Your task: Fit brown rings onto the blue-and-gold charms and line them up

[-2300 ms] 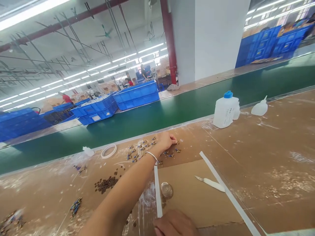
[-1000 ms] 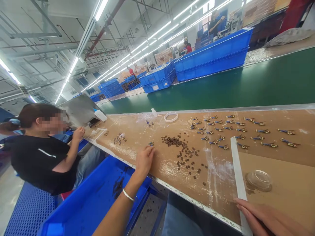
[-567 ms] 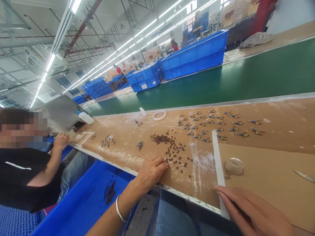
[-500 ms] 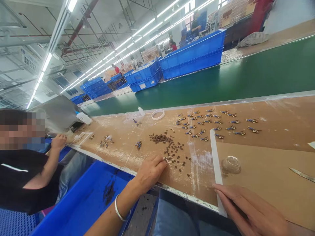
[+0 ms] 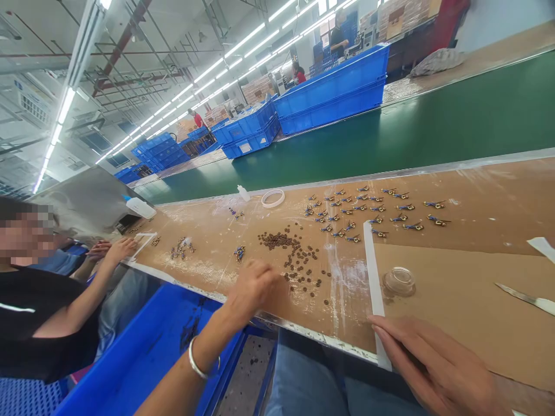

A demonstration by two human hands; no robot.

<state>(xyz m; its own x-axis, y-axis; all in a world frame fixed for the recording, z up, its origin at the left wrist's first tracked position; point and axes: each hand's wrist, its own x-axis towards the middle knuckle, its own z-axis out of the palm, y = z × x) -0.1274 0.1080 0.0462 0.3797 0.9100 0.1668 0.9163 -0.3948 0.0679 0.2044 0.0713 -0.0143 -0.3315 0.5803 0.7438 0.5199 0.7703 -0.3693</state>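
My left hand (image 5: pixel 255 292), with a silver bangle on its wrist, is over the near edge of the brown table, just left of scattered small dark discs (image 5: pixel 277 240). Its fingers are bent together and smeared by motion, so what they hold cannot be made out. My right hand (image 5: pixel 433 358) rests at the near edge beside a white tape strip (image 5: pixel 376 283), thumb and forefinger pressed together on something too small to name. Several small blue and yellow figures (image 5: pixel 405 207) lie spread beyond the discs. A small clump of figures (image 5: pixel 239 252) lies beyond my left hand.
A clear round cup (image 5: pixel 399 281) and a knife (image 5: pixel 522 296) lie on the right. Farther back are a tape roll (image 5: pixel 273 198), a white bottle (image 5: pixel 243 193) and a green belt (image 5: pixel 416 127). A person (image 5: pixel 47 312) sits left, near a blue bin (image 5: pixel 143 358).
My left hand has lifted a little from the table beside the discs. The whole view has shifted slightly. The seated person's hand has moved toward the right on the table.
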